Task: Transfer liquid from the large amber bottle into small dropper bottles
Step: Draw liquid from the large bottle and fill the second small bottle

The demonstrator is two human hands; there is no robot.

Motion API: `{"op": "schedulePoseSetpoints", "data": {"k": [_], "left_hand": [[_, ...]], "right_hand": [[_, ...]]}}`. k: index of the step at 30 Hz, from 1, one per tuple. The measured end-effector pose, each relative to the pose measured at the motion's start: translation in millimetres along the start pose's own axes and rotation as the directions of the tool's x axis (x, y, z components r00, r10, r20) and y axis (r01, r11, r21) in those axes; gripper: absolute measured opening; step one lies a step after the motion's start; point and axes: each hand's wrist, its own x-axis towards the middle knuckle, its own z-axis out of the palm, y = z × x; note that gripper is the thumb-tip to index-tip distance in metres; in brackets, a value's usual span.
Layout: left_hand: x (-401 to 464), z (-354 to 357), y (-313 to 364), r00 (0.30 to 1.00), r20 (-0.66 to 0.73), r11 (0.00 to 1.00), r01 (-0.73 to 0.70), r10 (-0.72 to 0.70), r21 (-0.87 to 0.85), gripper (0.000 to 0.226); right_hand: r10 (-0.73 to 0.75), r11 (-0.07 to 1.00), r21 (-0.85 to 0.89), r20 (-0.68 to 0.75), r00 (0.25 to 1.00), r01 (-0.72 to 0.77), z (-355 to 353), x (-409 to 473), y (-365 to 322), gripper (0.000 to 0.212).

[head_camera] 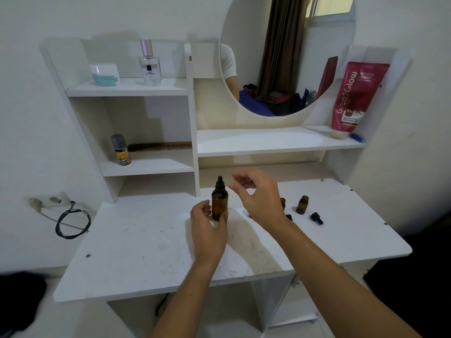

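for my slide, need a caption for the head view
Left hand grips the capped large amber bottle while the right hand hovers open beside its dropper cap.

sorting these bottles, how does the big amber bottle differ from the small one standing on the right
The large amber bottle is taller, wears its black dropper cap, and the left hand grips it. The small amber bottle is shorter, uncapped, and stands untouched. Both stand upright on the white desk.

Perfume bottle [149, 64], comb [159, 146] and red tube [351, 98] occupy shelves.
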Motion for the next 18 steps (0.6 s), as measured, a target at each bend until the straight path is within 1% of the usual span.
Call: {"op": "schedulePoseSetpoints", "data": {"k": [3,7,11,13,15,18], "left_hand": [[-8.2,0.7,0.4,0.999,-0.032,1.000,0.001,-0.001,0.002,0.059],[-22.8,3.1,4.8,0.998,-0.066,0.999,0.000,-0.002,-0.037,0.057],[-41.4,13.3,12.9,0.998,-0.040,0.997,-0.048,0.045,-0.066,0.047],[-51.1,21.8,19.1,0.998,0.024,0.997,-0.050,0.052,-0.059,0.040],[-61.0,32.8,24.9,0.990,0.126,0.997,-0.064,0.068,-0.035,0.034],[-70.6,51.6,28.4,0.958,0.262,0.992,-0.124,0.116,0.014,0.032]], "right_hand": [[0.035,0.999,-0.011,-0.031,0.999,-0.036,-17.0,-14.3,4.5,0.024],[0.116,0.993,-0.010,-0.073,0.991,-0.118,-45.3,-38.1,21.2,0.023],[0.276,0.959,-0.046,-0.095,0.956,-0.281,-69.6,-65.2,45.1,0.024],[0.351,0.927,-0.102,-0.097,0.931,-0.360,-76.9,-77.6,57.9,0.023],[0.418,0.886,-0.172,-0.103,0.902,-0.430,-79.2,-87.5,71.5,0.025],[0.531,0.807,-0.242,-0.102,0.841,-0.539,-77.8,-95.1,83.5,0.040]]}}
